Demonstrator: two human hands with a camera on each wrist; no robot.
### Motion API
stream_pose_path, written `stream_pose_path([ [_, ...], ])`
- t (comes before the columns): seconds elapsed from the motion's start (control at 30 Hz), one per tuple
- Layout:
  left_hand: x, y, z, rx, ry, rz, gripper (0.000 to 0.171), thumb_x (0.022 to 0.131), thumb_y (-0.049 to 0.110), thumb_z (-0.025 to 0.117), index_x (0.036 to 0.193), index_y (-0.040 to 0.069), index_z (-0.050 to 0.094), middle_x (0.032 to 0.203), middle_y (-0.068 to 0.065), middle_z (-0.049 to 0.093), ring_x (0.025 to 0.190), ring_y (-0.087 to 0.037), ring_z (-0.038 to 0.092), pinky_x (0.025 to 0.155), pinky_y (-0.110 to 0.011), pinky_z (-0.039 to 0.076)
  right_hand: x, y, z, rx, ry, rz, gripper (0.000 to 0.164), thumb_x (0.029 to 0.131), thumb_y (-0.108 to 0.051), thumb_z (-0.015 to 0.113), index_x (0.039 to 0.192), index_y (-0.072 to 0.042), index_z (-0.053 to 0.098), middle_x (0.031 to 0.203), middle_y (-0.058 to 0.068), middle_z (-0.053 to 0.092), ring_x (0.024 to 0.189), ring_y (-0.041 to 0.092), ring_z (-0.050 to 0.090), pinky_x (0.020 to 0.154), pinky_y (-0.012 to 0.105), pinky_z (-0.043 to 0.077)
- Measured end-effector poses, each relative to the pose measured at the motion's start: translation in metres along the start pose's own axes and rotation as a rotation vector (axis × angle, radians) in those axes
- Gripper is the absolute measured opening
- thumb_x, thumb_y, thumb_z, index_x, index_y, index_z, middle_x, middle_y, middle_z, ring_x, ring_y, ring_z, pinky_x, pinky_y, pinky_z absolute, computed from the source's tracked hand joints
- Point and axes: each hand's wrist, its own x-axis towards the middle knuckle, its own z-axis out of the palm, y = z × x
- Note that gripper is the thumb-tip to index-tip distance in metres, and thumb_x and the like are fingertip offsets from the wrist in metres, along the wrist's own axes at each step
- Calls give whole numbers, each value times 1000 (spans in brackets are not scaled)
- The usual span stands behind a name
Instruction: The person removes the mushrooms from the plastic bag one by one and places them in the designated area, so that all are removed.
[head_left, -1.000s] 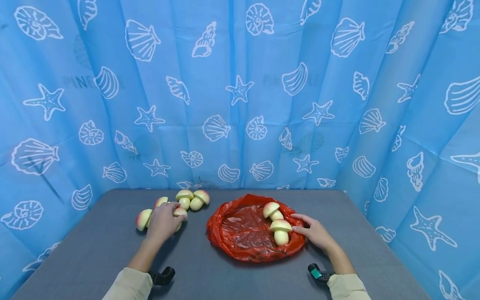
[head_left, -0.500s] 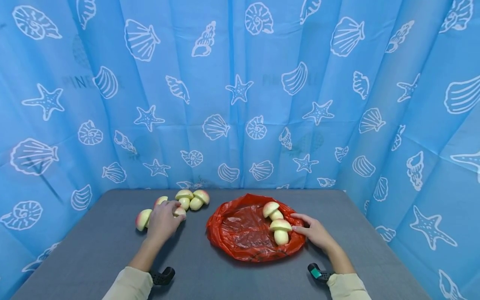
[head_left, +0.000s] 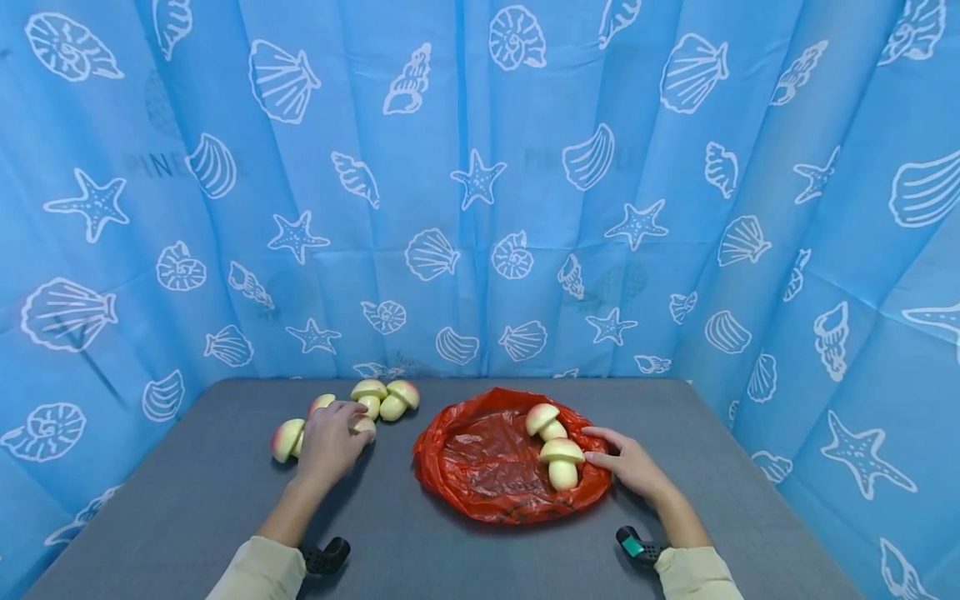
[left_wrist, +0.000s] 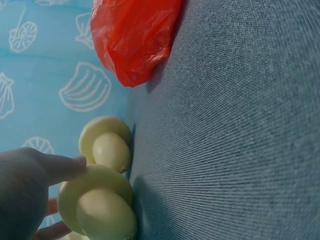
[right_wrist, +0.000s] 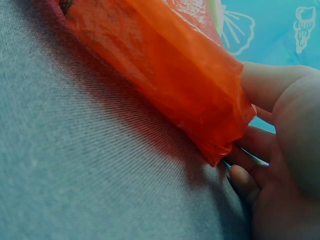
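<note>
At the left of the table, in the head view, my left hand [head_left: 327,442] pinches a pale yellow toy mushroom [head_left: 364,426] with a pinkish cap. The left wrist view shows the thumb on the cap's edge and fingers behind it; the mushroom is low against the table. To the right lies a red plastic bag [head_left: 480,507], spread wide with its rim rolled. Two toy mushrooms, one farther back [head_left: 551,429] and one nearer [head_left: 562,475], lie inside its right part. My right hand [head_left: 637,471] rests at the bag's right rim, fingers fairly straight; some fingertips are hidden behind the plastic.
Several more toy mushrooms lie near my left hand: a pair behind it [head_left: 399,400] and others to its left [head_left: 287,439], partly hidden. A blue shell-patterned curtain [head_left: 480,208] hangs behind the grey table [head_left: 450,558]. Black straps [head_left: 326,554] circle both wrists.
My left hand has shifted very slightly at the mushroom. The right hand, the bag and the mushrooms in it stay in place.
</note>
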Motion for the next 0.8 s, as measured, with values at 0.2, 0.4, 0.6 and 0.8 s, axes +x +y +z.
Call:
stream_pose_path([
  [0.2, -1, 1, 0, -3, 16, 44, 38, 75, 23, 84, 109, 11, 71, 113, -14, 65, 102, -38, 57, 90, -58, 39, 1, 1, 0, 10, -2, -4, 55, 93, -32, 66, 139, -6, 52, 145, 26, 40, 134, 48, 32, 104, 64, 29],
  [0.4, 2, 5, 2, 2, 21, 87, 37, 75, 25, 85, 107, 12, 72, 111, -11, 65, 101, -37, 57, 86, -57, 41, 1, 1, 0, 9, -4, -7, 55, 93, -32, 66, 139, -6, 52, 145, 26, 40, 134, 48, 32, 104, 64, 28],
  [0.6, 8, 19, 5, 14, 17, 215, 38, 74, 25, 86, 107, 14, 72, 116, -10, 64, 104, -37, 58, 83, -55, 45, 0, 2, 0, 18, -4, -21, 55, 93, -31, 66, 139, -5, 52, 145, 26, 40, 134, 47, 32, 104, 63, 29],
  [0.8, 12, 47, 5, -38, -3, 321, 37, 74, 24, 86, 108, 17, 71, 114, -6, 64, 108, -33, 58, 89, -54, 44, 1, 2, -1, 12, 1, -35, 53, 92, -30, 67, 138, -5, 53, 144, 26, 42, 133, 46, 33, 105, 62, 29],
])
